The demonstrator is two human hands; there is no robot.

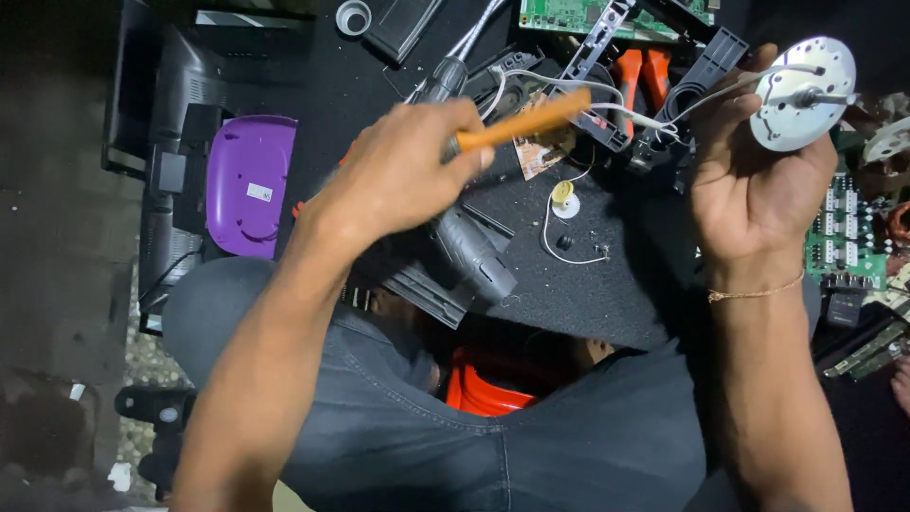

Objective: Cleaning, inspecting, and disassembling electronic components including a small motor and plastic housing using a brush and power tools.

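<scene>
In the head view, the left hand was clamped on a slim orange-handled tool, raised over the black surface. The right hand gripped a round silver metal disc with a central shaft, held up at the far right, white wires trailing leftward from it. A purple plastic casing lay at the left, and green circuit boards at the right.

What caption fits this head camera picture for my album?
Left hand grips an orange-handled tool; right hand holds a round metal motor part.
</scene>
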